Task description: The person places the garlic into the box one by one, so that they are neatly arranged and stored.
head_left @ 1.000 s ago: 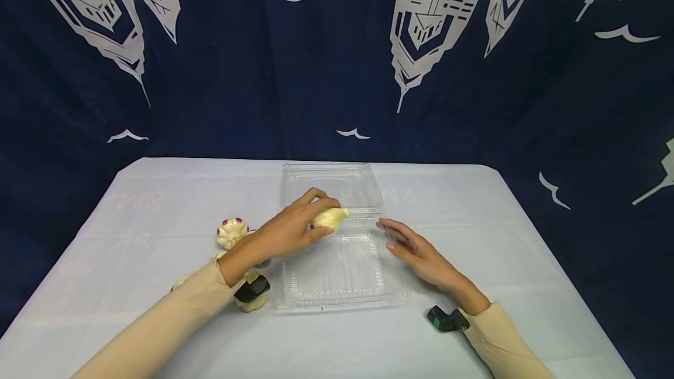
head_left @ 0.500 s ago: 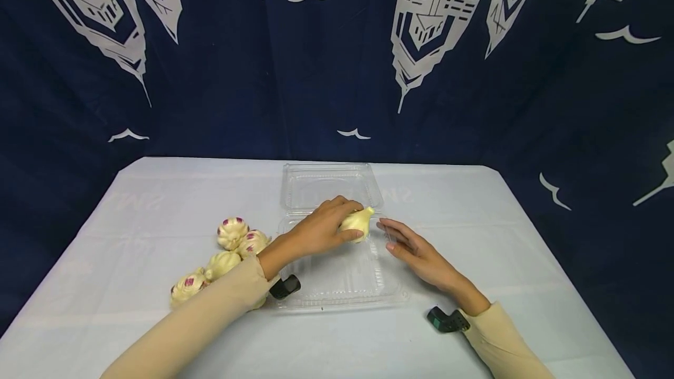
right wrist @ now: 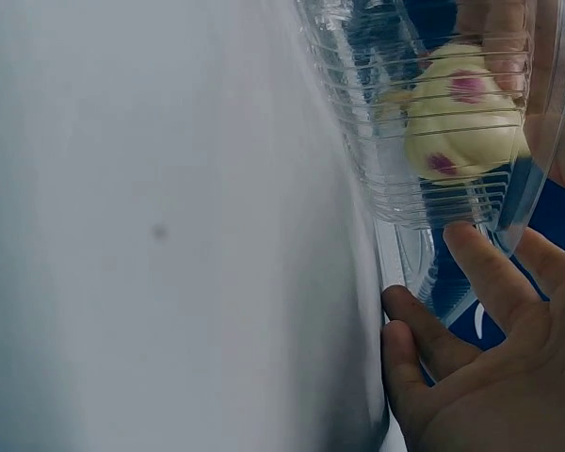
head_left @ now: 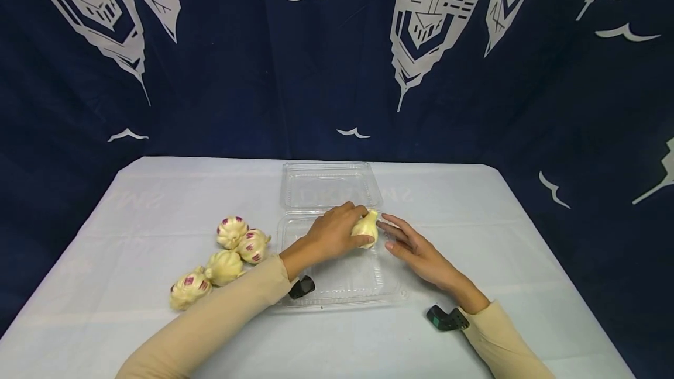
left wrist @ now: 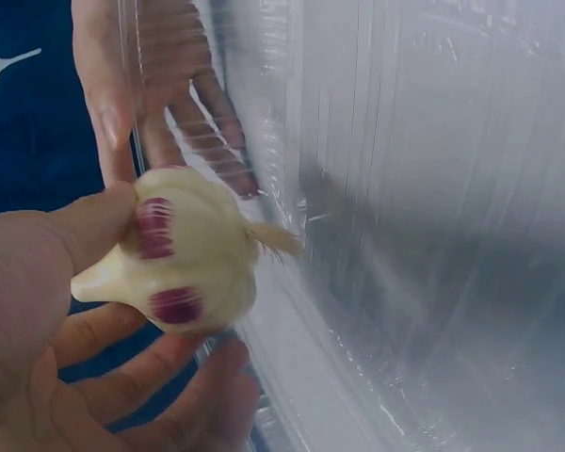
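In the head view my left hand [head_left: 329,234] holds a garlic bulb [head_left: 365,230] over the far right part of a clear plastic clamshell box [head_left: 337,292]. Its thumb and fingers go round the bulb; in the left wrist view, purple patches and a tuft of roots show on the garlic [left wrist: 202,250]. My right hand [head_left: 423,256] is beside the box's right wall, its fingers extended. Through that ribbed wall, the right wrist view shows the bulb [right wrist: 461,122], with a fingertip of the right hand [right wrist: 508,348] at the wall's edge.
Left of the box, several more garlic bulbs [head_left: 223,268] lie in a cluster, partly behind the left sleeve. The box's lid [head_left: 332,187] lies folded back on the white-covered table [head_left: 463,203]. A dark blue printed cloth [head_left: 316,81] hangs behind.
My left hand has carried the garlic bulb rightward across the box to its far right part, and the bulb has tipped more upright. The right hand has stayed almost in place.
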The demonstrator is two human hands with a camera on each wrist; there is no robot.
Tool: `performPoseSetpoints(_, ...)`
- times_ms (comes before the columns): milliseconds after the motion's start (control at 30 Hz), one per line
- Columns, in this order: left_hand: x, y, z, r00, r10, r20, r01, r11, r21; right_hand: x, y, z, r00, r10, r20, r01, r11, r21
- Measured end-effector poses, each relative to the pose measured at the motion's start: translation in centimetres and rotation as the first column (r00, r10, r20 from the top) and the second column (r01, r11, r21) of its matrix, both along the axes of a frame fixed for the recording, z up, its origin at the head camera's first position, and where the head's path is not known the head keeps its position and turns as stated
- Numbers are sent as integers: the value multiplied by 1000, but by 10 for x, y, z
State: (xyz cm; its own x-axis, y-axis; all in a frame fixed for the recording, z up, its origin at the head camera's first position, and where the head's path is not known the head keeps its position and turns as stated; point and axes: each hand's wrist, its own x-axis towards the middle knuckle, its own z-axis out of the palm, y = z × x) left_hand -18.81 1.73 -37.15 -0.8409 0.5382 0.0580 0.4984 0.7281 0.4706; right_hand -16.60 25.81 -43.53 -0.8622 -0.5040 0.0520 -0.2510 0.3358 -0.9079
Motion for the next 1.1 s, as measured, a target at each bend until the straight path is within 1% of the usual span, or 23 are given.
performPoseSetpoints(67, 1, 3, 2, 1000, 8, -14, -9, 999, -33, 0, 1, 0, 1000, -4, 1, 4, 1000, 2)
performPoseSetpoints(167, 1, 8, 4, 1000, 1, -26, -3, 997, -76, 1, 2, 1, 1000, -15, 6, 15, 1000, 6)
performPoseSetpoints(300, 0, 13, 5, 1000, -21, -16, 18, 991, -129, 1, 2, 0, 1000, -21, 8, 21, 1000, 15)
performPoseSetpoints(400, -2, 16, 5, 1000, -19, -21, 16, 987, -158, 1, 2, 1, 1000, -15, 2, 15, 1000, 18)
performPoseSetpoints(533, -4, 18, 6, 1000, -10, -19, 7, 986, -168, 1, 1, 1, 1000, -7, -7, 7, 1000, 16)
performPoseSetpoints(633, -5, 19, 6, 1000, -5, 5, 6, 987, -159, 1, 0, 2, 1000, -12, -12, 12, 1000, 20)
performPoseSetpoints(833, -5, 17, 6, 1000, 17, 25, -13, 989, -151, 1, 0, 1, 1000, -18, -3, 18, 1000, 11)
performPoseSetpoints(1100, -4, 15, 6, 1000, 8, -7, -9, 988, -156, 1, -1, 1, 1000, -3, 3, 3, 1000, -20)
